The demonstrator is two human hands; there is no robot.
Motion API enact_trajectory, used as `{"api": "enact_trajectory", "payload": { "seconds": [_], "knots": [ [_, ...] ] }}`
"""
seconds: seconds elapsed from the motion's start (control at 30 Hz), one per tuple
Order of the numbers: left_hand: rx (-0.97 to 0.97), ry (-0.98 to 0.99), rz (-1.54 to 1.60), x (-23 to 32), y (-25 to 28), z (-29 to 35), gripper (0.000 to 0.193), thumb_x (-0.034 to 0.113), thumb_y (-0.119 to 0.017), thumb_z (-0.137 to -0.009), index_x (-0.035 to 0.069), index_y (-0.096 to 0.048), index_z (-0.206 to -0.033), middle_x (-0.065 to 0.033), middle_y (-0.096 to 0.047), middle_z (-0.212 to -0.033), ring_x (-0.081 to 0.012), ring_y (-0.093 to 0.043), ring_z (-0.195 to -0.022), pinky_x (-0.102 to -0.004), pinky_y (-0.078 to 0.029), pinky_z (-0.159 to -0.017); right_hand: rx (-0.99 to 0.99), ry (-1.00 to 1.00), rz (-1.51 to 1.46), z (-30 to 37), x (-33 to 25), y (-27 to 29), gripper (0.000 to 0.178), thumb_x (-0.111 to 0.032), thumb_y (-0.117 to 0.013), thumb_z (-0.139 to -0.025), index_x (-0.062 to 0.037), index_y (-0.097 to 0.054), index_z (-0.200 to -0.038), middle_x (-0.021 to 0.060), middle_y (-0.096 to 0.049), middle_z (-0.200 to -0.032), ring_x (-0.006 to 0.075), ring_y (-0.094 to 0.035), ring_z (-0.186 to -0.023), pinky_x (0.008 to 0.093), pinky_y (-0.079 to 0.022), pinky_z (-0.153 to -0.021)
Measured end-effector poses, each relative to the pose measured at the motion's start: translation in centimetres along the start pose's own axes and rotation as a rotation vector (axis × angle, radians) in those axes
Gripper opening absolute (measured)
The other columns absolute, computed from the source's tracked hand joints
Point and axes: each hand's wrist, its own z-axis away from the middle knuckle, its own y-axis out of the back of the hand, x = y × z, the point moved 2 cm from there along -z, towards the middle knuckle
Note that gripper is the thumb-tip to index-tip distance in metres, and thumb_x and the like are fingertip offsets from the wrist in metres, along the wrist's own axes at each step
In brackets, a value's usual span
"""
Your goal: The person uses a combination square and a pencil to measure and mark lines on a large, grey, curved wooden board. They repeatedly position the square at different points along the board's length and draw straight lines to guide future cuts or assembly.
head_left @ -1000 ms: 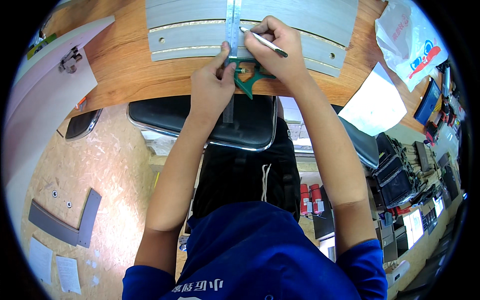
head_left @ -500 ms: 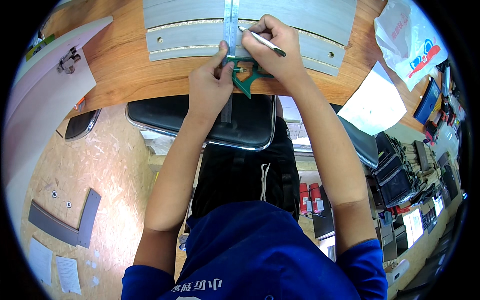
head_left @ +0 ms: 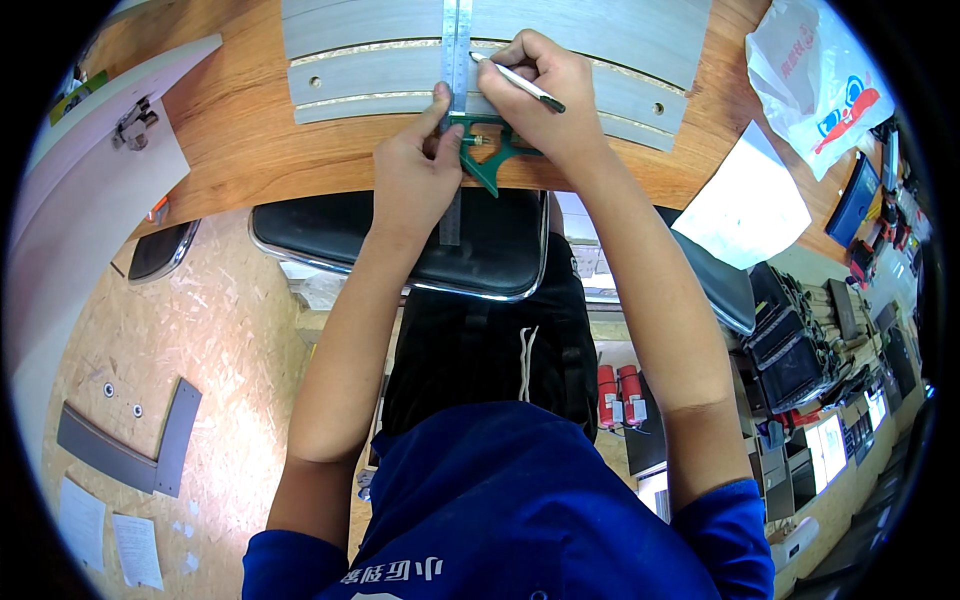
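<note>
A grey board point(head_left: 380, 80) with grooves that bare its chipboard core lies on the wooden table. Across it runs the steel blade of a combination square point(head_left: 480, 172), whose green head sits at the board's near edge. My left hand point(head_left: 420, 165) is closed on the square, thumb and fingers at the head beside the blade. A white pen with a dark end point(head_left: 525, 84) is pinched in my right hand point(head_left: 560, 100). Its tip points at the board, close to the blade's right edge; whether it touches cannot be made out.
White paper point(head_left: 750, 200) and a plastic bag point(head_left: 810, 80) lie on the table point(head_left: 240, 140) at the right. A white panel with a metal hinge point(head_left: 133, 125) stands at the left. Below the table edge is a black stool seat point(head_left: 400, 245).
The pen tip has shifted slightly toward the blade. The whole scene sits a few pixels further left; my left hand keeps its hold on the square.
</note>
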Motion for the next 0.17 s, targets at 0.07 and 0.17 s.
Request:
{"api": "enact_trajectory", "payload": {
  "seconds": [0.07,0.17],
  "knots": [
    [0.011,0.000,0.018,-0.31,-0.05,-0.08,0.044,0.004,-0.068,-0.095,0.005,-0.064,-0.139,-0.0038,-0.058,-0.062,-0.0082,-0.050,-0.056,-0.0257,-0.046,-0.058,-0.005,-0.011,0.010,-0.04,-0.06,-0.05,0.020,-0.017,-0.074,-0.080,0.0012,-0.067,-0.080,0.0074,-0.062,-0.057,0.0100,-0.059,-0.050,0.0266,-0.047,-0.051],
    [-0.016,0.033,-0.044,0.32,0.23,-0.03,0.045,0.006,-0.069,-0.095,0.006,-0.063,-0.139,-0.0044,-0.060,-0.062,-0.0088,-0.051,-0.056,-0.0261,-0.047,-0.059,0.026,0.030,0.009,0.06,-0.17,0.08,0.019,-0.017,-0.074,-0.081,0.0006,-0.068,-0.081,0.0080,-0.063,-0.057,0.0114,-0.060,-0.051,0.0261,-0.049,-0.052]
  ]
}}
